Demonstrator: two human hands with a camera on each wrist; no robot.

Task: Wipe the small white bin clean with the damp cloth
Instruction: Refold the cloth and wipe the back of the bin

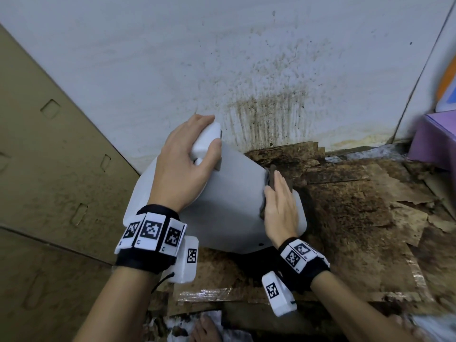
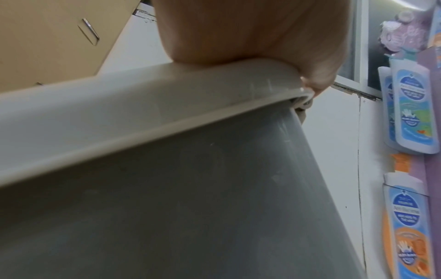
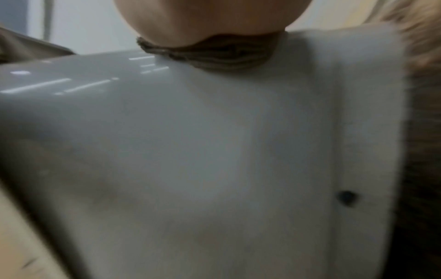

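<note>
A large sheet of cardboard (image 1: 49, 149) is seen leaning at the far left, next to a white wall (image 1: 172, 58) that is spattered with brown stains low down. In front of the wall, the small white bin (image 1: 229, 201) is held tipped over on its side, above stained, torn cardboard pieces on the floor (image 1: 345, 206). The left hand (image 1: 182, 166) is curled round the raised white piece at the bin's upper end, thumb on one side and fingers over the other, so it is clamped on the bin. Further right, the right hand (image 1: 281, 211) is laid flat, fingers straight and together, pressing a brown cloth (image 1: 274, 178) against the bin's side; the cloth (image 3: 214, 54) is seen bunched under the palm in the right wrist view. At the far right, a purple box (image 1: 434, 139) stands in the corner.
</note>
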